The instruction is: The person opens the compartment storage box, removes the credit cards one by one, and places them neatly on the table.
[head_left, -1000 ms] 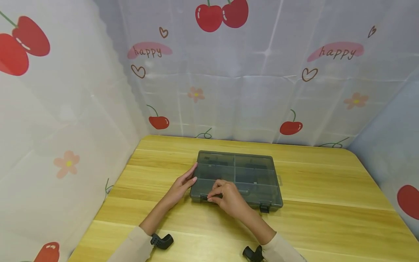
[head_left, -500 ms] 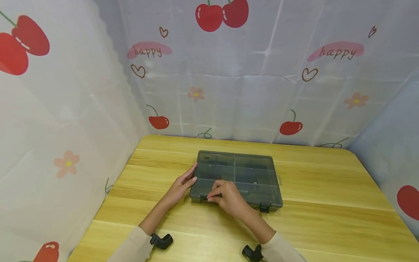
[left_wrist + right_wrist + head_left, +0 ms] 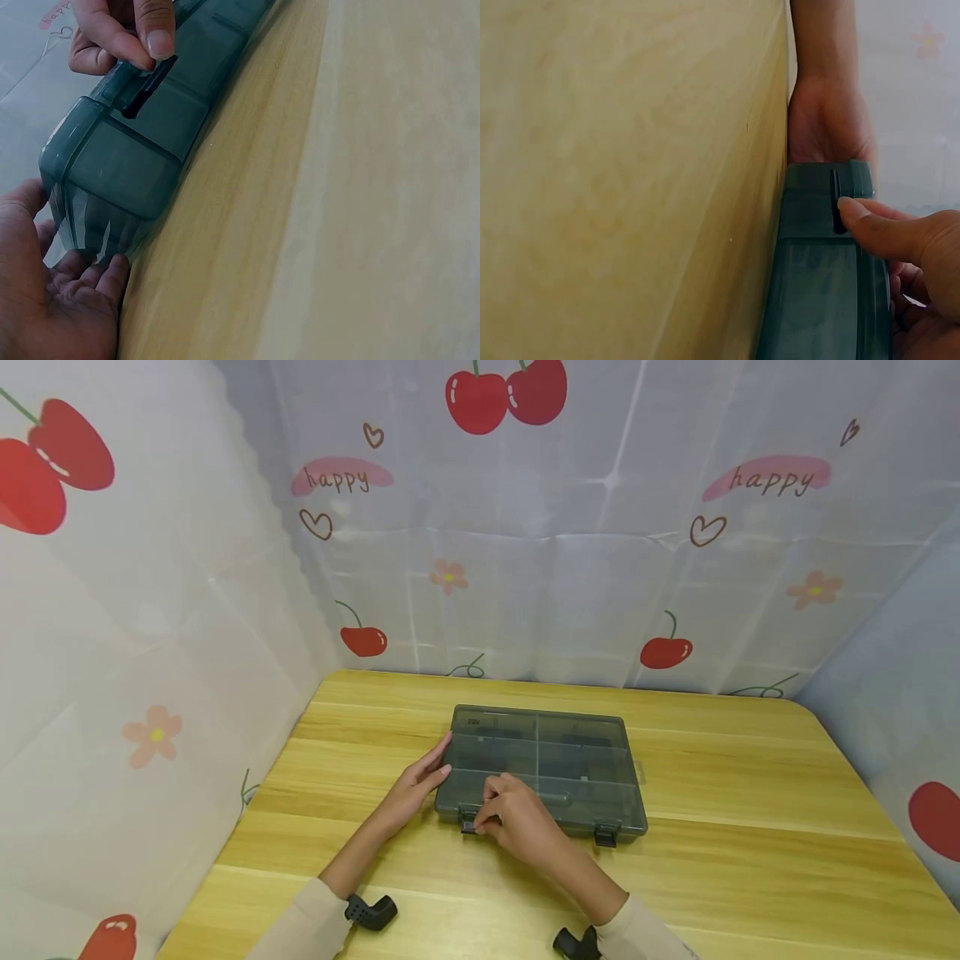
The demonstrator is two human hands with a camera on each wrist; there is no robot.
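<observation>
A dark translucent plastic organizer box (image 3: 585,766), its lid down, lies flat on the table. My right hand (image 3: 525,827) pinches the left front latch (image 3: 468,823) between thumb and index finger; this latch stands out from the front wall. In the left wrist view, the same latch (image 3: 142,94) has the right thumb and fingertip at its end. Against the box's left side rests my left hand (image 3: 408,789), thumb by the top edge and fingers along the wall. The right front latch (image 3: 606,837) also sticks out from the box.
The box sits on a light wooden table (image 3: 750,827). Curtains with printed cherries (image 3: 666,652) hang at the back and both sides. A black wrist mount (image 3: 371,912) sits by the left cuff, another black mount (image 3: 576,943) by the right.
The left latch has swung outward and down from the front wall, with my right fingers moving down slightly along with it. The left hand and the box have stayed in place.
</observation>
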